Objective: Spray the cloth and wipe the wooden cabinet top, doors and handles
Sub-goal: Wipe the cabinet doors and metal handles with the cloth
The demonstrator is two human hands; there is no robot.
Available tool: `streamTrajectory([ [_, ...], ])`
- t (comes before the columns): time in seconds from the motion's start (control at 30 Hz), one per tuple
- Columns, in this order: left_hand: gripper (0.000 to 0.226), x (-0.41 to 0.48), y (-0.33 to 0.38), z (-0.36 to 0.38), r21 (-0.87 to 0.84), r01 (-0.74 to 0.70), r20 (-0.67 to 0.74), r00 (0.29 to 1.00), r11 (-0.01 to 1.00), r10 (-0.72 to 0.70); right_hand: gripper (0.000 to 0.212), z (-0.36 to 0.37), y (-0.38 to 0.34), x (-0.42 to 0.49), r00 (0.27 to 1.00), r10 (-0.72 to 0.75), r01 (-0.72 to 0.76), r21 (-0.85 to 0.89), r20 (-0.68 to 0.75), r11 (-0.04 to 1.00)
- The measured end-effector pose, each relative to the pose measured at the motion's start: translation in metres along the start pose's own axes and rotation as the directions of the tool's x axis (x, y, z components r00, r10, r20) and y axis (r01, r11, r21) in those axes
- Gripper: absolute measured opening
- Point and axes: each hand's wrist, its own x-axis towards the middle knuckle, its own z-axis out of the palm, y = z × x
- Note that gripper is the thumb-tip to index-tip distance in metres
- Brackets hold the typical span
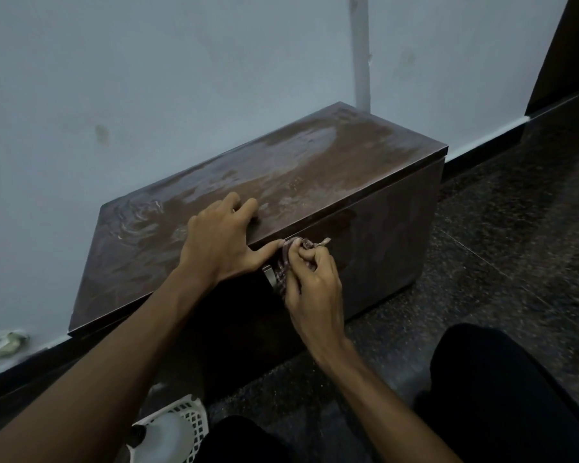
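A low dark wooden cabinet (315,168) stands against the wall, its top streaked with wet smears. My left hand (219,240) lies flat on the front edge of the top, fingers spread, thumb hanging over the edge. My right hand (315,282) is closed around a bunched striped cloth (283,267) and presses it against the front face just under the top edge. A small metal handle (268,275) shows beside the cloth, mostly covered. A spray bottle (161,432) lies in a white basket (191,412) at the bottom of the view.
A pale wall with a vertical pipe (361,51) backs the cabinet. The floor is dark speckled stone (498,228). My knees in dark trousers (502,379) are at the lower right. A crumpled scrap (9,342) lies by the skirting at left.
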Motion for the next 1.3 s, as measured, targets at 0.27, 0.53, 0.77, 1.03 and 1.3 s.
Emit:
streamTrajectory([
  [0.27,0.074,0.0,0.009,0.002,0.133,-0.03,0.057,0.998,0.991,0.022,0.032,-0.031,0.025,0.043,0.923,0.339,-0.327,0.094,-0.182,0.94],
  [0.53,0.075,0.002,0.011,-0.001,0.178,-0.039,0.087,0.996,0.983,0.024,0.05,-0.009,0.083,-0.012,0.994,0.066,-0.067,-0.014,-0.09,0.998],
  [0.77,0.075,0.002,0.011,0.0,0.181,-0.043,0.085,0.996,0.983,0.028,0.048,-0.011,0.099,-0.024,0.997,-0.07,0.067,-0.088,-0.035,0.994],
  [1.03,0.074,0.003,0.009,0.002,0.184,-0.056,0.07,0.997,0.981,0.044,0.047,-0.028,0.086,0.015,0.975,-0.218,0.216,-0.034,-0.049,0.976],
  [1.3,0.073,0.002,0.01,0.002,0.182,-0.056,0.058,0.997,0.982,0.046,0.044,-0.029,0.091,0.002,0.997,-0.079,0.079,-0.005,-0.023,0.997],
])
